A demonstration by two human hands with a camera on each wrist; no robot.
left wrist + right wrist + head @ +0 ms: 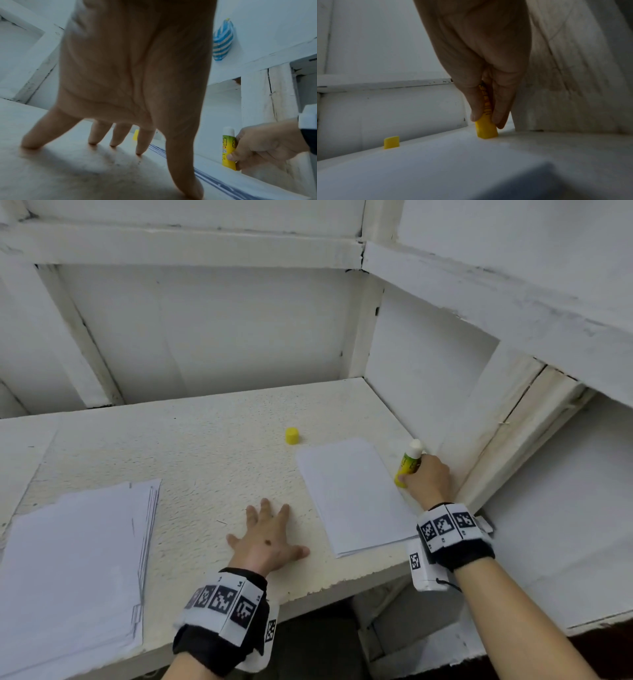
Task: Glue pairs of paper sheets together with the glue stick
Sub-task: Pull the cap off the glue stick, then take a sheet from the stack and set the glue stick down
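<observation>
Risk: uncapped glue stick [407, 463], pinched upright in right hand [428, 481] beside the paper sheets [352, 494], dries out or smears the table [205, 446]. Left hand [269, 537] is flat and empty on the table, off the sheets, so they may slide. Cap [292, 435] sits well apart.

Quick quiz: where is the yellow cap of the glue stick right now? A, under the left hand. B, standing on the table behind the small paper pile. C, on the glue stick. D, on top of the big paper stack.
B: the yellow cap stands alone on the table, while the glue stick in the right hand shows its bare white tip.
</observation>
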